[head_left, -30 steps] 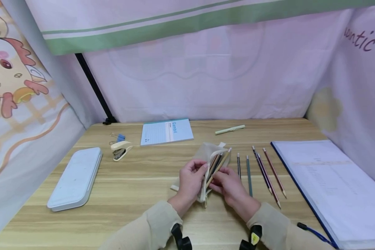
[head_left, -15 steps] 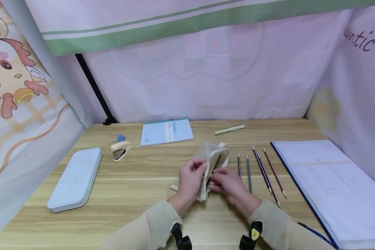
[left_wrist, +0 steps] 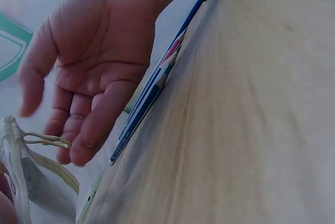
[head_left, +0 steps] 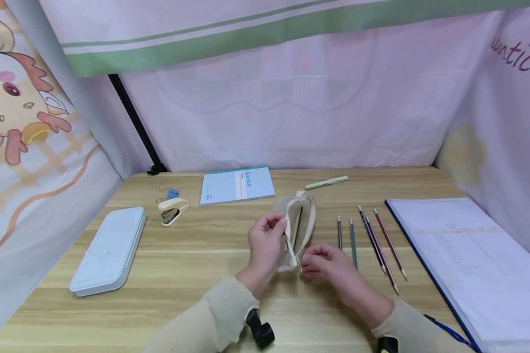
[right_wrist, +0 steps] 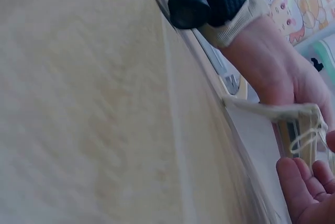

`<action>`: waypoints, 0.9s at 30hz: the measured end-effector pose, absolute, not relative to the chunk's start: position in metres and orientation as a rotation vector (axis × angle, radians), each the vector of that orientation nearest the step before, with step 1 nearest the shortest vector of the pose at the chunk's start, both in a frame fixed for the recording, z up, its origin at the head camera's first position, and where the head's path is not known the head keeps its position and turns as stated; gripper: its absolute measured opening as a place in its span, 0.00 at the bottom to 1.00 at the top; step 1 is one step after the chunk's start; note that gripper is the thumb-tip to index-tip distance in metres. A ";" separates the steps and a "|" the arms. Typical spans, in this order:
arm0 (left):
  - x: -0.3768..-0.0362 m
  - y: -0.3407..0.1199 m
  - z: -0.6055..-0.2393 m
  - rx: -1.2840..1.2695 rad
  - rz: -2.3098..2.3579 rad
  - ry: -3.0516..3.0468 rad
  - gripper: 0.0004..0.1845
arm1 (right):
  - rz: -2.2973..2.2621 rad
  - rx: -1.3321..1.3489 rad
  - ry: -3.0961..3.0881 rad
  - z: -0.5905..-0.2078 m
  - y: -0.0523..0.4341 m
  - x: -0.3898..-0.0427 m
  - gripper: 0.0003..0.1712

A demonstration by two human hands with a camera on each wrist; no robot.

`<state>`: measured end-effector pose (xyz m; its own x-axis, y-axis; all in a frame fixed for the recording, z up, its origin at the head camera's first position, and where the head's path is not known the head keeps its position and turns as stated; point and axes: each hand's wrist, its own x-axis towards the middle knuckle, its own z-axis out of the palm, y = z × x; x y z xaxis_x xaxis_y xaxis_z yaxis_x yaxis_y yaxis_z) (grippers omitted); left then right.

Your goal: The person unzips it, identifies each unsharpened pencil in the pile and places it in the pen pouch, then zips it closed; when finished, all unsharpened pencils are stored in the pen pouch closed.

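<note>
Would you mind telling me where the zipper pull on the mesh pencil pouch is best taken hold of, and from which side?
Pinch the looped cord of the zipper pull, coming from the right. It hangs free at the near end of the pouch, facing the right hand, whose fingers are beside it. The left hand grips the pouch's left edge, steadying it.

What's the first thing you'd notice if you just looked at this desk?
Right in the middle, the left hand holds up a see-through pencil pouch with pencils inside, and the right hand waits at its near end. Five loose pencils lie in a row to the right, and a cartoon chick grins from the curtain on the left.
</note>
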<state>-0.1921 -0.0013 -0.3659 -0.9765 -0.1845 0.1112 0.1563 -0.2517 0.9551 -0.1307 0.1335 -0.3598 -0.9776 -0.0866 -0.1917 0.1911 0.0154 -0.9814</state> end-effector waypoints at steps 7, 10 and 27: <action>-0.196 0.002 -0.366 0.072 -2.361 -1.752 0.06 | -1.999 -0.006 2.180 -0.362 0.131 -0.125 0.24; -0.196 0.003 -0.366 0.044 -2.353 -1.795 0.07 | -1.936 -0.044 2.283 -0.361 0.130 -0.126 0.21; -0.144 -0.051 -0.347 -0.574 -1.890 -2.483 0.12 | -1.690 -0.435 2.628 -0.347 0.132 -0.137 0.03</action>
